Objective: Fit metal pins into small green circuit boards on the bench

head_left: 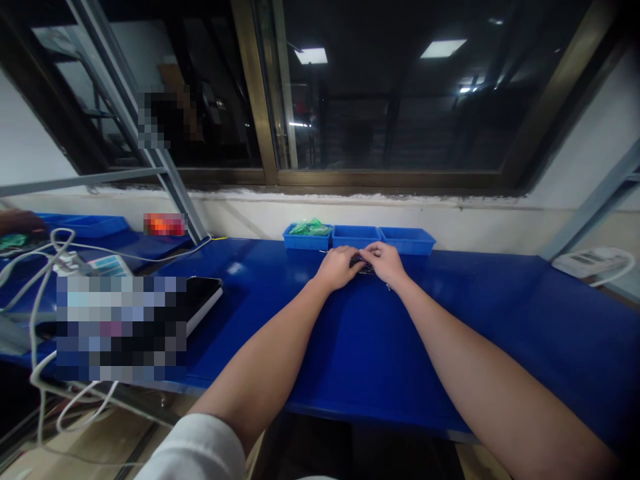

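Note:
Both my arms reach forward over a blue worktable (380, 333). My left hand (338, 265) and my right hand (384, 261) meet near the table's far edge, fingers curled around a small dark object (361, 265) held between them. What the object is I cannot make out; most of it is hidden by my fingers. Just behind my hands stand three small blue trays in a row: the left tray (306, 237) holds green bagged parts (311, 227), the middle tray (356, 237) and the right tray (407, 240) show no contents.
A dark flat device (205, 297) lies at the left of the table, with white cables (47, 267) looped beside it. A white power strip (590, 260) sits at the far right. Another person's hand (20, 223) shows at the far left. A dark window runs behind the table.

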`<state>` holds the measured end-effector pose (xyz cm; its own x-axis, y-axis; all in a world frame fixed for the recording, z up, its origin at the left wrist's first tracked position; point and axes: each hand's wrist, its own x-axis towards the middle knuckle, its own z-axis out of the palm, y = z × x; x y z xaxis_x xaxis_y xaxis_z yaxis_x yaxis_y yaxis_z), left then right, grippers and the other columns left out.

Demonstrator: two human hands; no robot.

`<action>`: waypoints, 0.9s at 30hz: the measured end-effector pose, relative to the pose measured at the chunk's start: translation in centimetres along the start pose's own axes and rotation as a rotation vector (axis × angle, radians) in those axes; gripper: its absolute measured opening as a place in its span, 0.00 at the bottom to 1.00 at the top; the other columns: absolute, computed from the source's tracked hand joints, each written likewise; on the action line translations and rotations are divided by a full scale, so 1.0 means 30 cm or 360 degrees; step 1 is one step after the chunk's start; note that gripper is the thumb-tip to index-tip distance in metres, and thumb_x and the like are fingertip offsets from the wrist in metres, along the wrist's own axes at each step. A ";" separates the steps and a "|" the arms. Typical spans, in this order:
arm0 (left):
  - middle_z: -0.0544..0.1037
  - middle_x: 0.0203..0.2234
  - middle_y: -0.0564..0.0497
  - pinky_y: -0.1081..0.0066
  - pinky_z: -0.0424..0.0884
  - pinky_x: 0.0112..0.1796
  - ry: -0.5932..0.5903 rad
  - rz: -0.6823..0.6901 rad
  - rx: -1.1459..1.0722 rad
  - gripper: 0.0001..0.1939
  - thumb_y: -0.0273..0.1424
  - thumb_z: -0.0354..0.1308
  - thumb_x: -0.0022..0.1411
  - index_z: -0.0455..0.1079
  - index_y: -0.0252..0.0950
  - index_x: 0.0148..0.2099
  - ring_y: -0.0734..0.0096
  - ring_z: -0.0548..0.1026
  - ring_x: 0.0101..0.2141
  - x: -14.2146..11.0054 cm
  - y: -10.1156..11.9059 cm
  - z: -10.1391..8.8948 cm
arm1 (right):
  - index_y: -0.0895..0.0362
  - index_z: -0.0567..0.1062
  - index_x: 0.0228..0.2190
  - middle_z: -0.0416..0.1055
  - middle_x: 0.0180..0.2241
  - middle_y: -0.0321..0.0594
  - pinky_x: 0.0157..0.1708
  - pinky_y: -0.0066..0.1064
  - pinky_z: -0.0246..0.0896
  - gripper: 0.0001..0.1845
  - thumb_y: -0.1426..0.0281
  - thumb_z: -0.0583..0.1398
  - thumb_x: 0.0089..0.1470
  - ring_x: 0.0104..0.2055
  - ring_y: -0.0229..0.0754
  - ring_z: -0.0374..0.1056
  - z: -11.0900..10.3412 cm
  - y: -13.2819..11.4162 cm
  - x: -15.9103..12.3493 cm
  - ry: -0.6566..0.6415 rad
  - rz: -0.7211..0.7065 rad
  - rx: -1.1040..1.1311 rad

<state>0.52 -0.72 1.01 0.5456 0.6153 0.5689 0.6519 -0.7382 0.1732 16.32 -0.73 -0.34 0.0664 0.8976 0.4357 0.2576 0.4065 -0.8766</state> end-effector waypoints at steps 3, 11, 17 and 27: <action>0.75 0.35 0.48 0.67 0.66 0.40 0.0032 -0.0068 0.0035 0.10 0.36 0.52 0.61 0.69 0.36 0.40 0.65 0.72 0.38 0.000 0.006 -0.002 | 0.59 0.71 0.28 0.72 0.23 0.39 0.25 0.28 0.58 0.18 0.57 0.62 0.40 0.25 0.37 0.66 0.002 0.005 0.001 -0.0048 0.0088 0.0142; 0.75 0.34 0.48 0.69 0.65 0.39 0.0302 -0.0148 -0.0043 0.10 0.36 0.53 0.62 0.68 0.36 0.42 0.67 0.72 0.37 0.004 -0.006 0.005 | 0.59 0.72 0.29 0.70 0.22 0.36 0.24 0.27 0.56 0.18 0.57 0.60 0.42 0.23 0.35 0.63 -0.001 0.002 0.008 0.0015 0.0135 0.0148; 0.74 0.33 0.48 0.70 0.64 0.37 0.0195 -0.0104 -0.0011 0.10 0.31 0.47 0.64 0.69 0.36 0.36 0.69 0.71 0.35 0.004 0.007 -0.001 | 0.59 0.71 0.22 0.70 0.21 0.38 0.26 0.29 0.54 0.23 0.51 0.54 0.49 0.23 0.37 0.62 -0.006 -0.031 -0.007 -0.0029 -0.0050 -0.0295; 0.68 0.26 0.51 0.71 0.64 0.33 0.0138 -0.0106 -0.0142 0.12 0.27 0.42 0.64 0.62 0.36 0.29 0.71 0.68 0.30 0.011 -0.004 0.018 | 0.58 0.72 0.26 0.70 0.20 0.36 0.21 0.27 0.52 0.23 0.50 0.56 0.46 0.22 0.36 0.62 -0.006 -0.034 -0.005 -0.0062 0.0021 0.0017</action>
<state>0.91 -0.28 0.75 0.4526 0.6404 0.6206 0.6337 -0.7206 0.2814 16.20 -1.30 0.52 0.0320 0.9088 0.4160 0.2469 0.3961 -0.8844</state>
